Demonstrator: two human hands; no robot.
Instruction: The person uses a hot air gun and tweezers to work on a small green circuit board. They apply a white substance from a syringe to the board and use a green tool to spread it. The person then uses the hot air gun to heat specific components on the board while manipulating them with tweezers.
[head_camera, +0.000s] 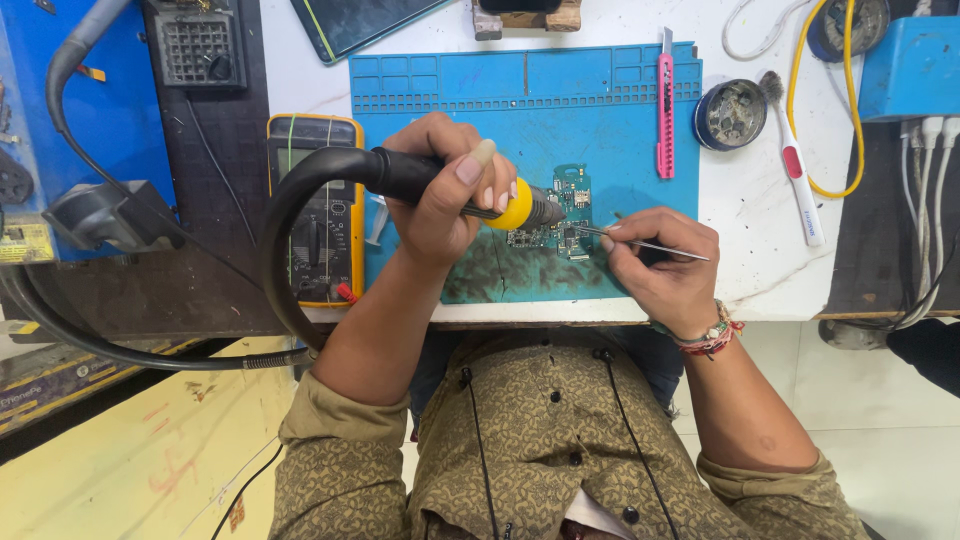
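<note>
Olive patterned shirt (560, 440) at 6 o'clock, nearest the lens; both forearms run up from it to the table (760, 230).

Left hand (440, 190) clenched round the black grip of a hot-air wand (450, 195); yellow collar and metal nozzle point toward 3 o'clock, tip just over the circuit board (560, 215). Thick black hose (290, 250) loops off toward 8 o'clock and away left.

Right hand (660, 265) pinches tweezers (640, 243); tips reach toward 9 o'clock onto the board's right edge, beside the nozzle. Beaded bracelet (710, 335) on that wrist.

Board lies near the middle of the blue mat (600, 130), above a scorched, darkened patch on the mat's near edge.

Around it: yellow multimeter (315, 210) at 9 o'clock of the mat, touching its left edge; pink knife (665, 115) at 1 o'clock on the mat; round tin (732, 115) and brush (795, 165) farther toward 2 o'clock; yellow cable (800, 95) beyond those.

Risks, as judged: nozzle sits very close to the tweezer tips and fingers, so a small drift could burn skin. Lingering heat could lift neighbouring parts or char the mat further. The stiff hose may tug the wand off aim. A tweezer slip could skid a loosened part across the board.
</note>
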